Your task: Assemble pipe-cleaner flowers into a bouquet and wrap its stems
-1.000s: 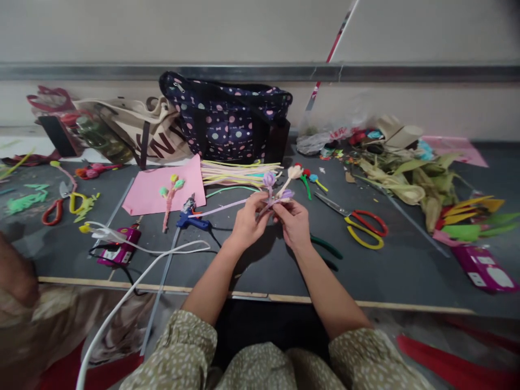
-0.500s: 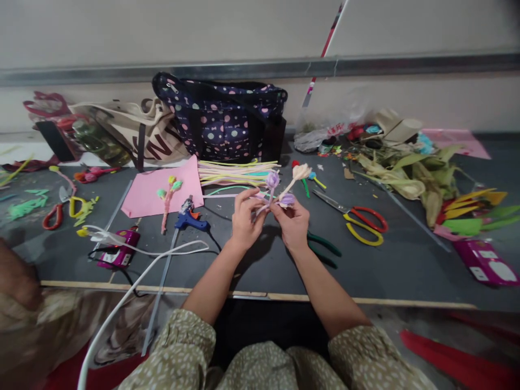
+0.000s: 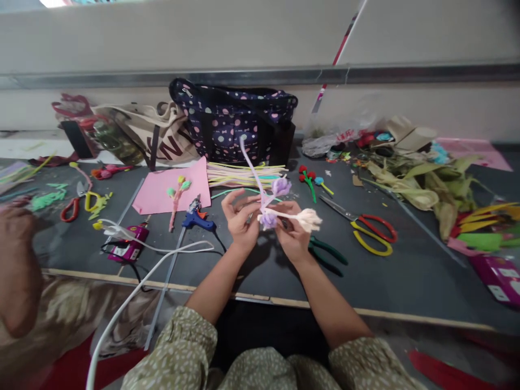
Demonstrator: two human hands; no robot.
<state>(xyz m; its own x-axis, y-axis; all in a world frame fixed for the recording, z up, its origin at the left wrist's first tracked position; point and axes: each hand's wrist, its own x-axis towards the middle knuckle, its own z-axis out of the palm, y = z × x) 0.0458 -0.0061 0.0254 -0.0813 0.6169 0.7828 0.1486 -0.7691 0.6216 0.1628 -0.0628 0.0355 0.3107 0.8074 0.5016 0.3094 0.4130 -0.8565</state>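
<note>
My left hand (image 3: 242, 225) and my right hand (image 3: 293, 238) are close together above the table, fingers closed on a small bunch of pipe-cleaner flowers (image 3: 281, 187). Two blooms are purple; a cream bloom (image 3: 309, 219) points right, over my right hand. One pale purple stem (image 3: 251, 162) sticks up toward the bag behind. My fingertips partly hide where the stems meet. Just right of my right hand lie green-handled pliers (image 3: 329, 254). A blue glue gun (image 3: 198, 219) rests left of my left hand.
Scissors with red and yellow handles (image 3: 374, 234) lie at right. Behind are pipe cleaners (image 3: 239, 176), pink paper (image 3: 154, 189) and a dark patterned bag (image 3: 231, 127). A white cable (image 3: 134, 295) crosses the front left edge. Another person's arm (image 3: 18, 271) is at far left.
The flower bunch has turned: the cream bloom now tilts right and down, and a purple stem points up. My hands stay closed on it. The camera view has shifted slightly.
</note>
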